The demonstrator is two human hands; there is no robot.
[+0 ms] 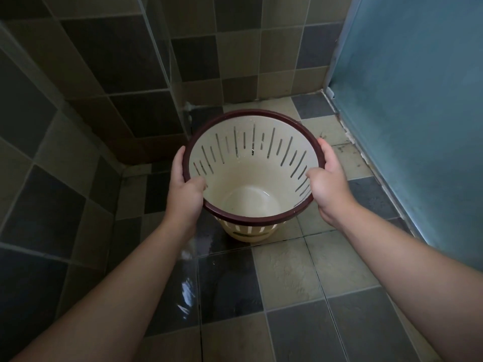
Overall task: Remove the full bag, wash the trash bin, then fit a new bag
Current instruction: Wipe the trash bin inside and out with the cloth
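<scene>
Over the wet tile floor, your left hand and right hand grip the rim of the bin, thumbs hooked inside (no bag fitted); tip it steadily to drain the rinse water.

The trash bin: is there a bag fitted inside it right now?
No, the trash bin shows only its bare cream inner wall and slots, with no bag over the dark red rim.

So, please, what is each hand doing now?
Left hand: grips the trash bin by its rim.
Right hand: grips the rim too.
</scene>
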